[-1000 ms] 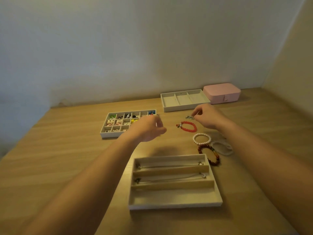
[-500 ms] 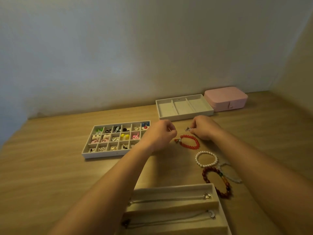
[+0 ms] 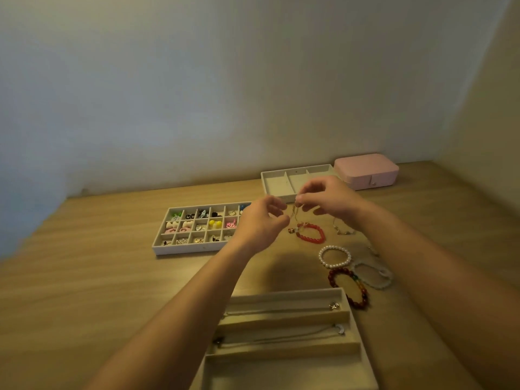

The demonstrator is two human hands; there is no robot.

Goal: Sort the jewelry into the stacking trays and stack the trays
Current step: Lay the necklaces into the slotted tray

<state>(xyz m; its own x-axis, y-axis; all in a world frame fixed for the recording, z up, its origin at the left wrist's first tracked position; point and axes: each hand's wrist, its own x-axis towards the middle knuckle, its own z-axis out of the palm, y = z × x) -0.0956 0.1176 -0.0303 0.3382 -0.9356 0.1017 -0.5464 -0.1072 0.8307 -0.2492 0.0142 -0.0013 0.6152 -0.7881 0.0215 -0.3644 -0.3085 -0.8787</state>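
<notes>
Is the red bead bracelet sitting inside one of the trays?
No, the red bead bracelet lies straight on the wooden table.

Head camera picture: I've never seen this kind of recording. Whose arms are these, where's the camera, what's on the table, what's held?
No machine here: a person wears a camera on the head, looking down at their own arms. The right hand pinches a thin chain above the wooden table; the left hand curls beside it, grip unclear. On the table lie an earring tray, an empty tray, a pink box, four bead bracelets, and a near tray holding two necklaces.
</notes>
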